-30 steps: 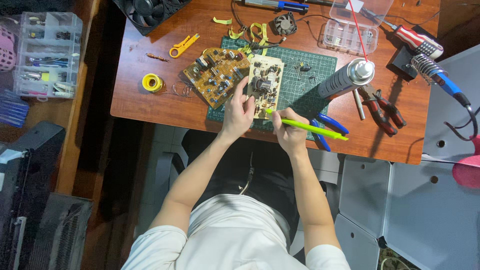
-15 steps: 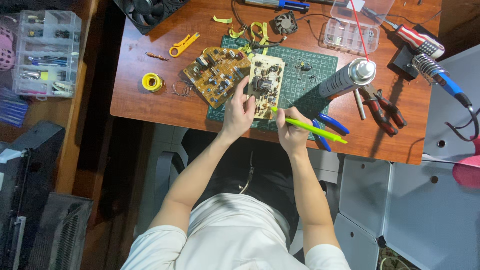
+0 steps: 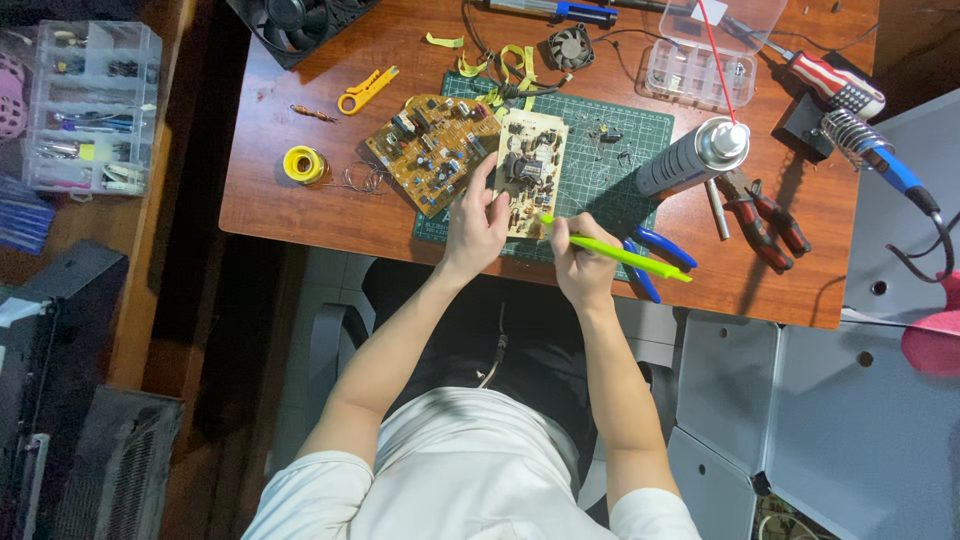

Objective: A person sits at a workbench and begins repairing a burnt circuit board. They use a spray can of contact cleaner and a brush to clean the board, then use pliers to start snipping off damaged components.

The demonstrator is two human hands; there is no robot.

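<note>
My left hand (image 3: pixel 478 222) grips the near left edge of a pale beige circuit board (image 3: pixel 533 165) that lies on a green cutting mat (image 3: pixel 610 170). My right hand (image 3: pixel 582 262) holds a bright green tool (image 3: pixel 620 255) like a pen, with its tip touching the board's near right corner. A larger brown circuit board (image 3: pixel 432 150) lies just left of the pale one, partly on the mat.
On the wooden desk (image 3: pixel 300 215) stand a spray can (image 3: pixel 692 155), red-handled pliers (image 3: pixel 765 215), blue-handled cutters (image 3: pixel 655 255), a yellow solder spool (image 3: pixel 302 163), a yellow wire stripper (image 3: pixel 364 90), a clear parts box (image 3: pixel 700 50) and a soldering iron (image 3: pixel 880 160). A compartment organiser (image 3: pixel 85 110) sits left.
My right hand has shifted the green tool slightly, so its tip now rests at the pale board's near corner. My left hand keeps its hold on the board.
</note>
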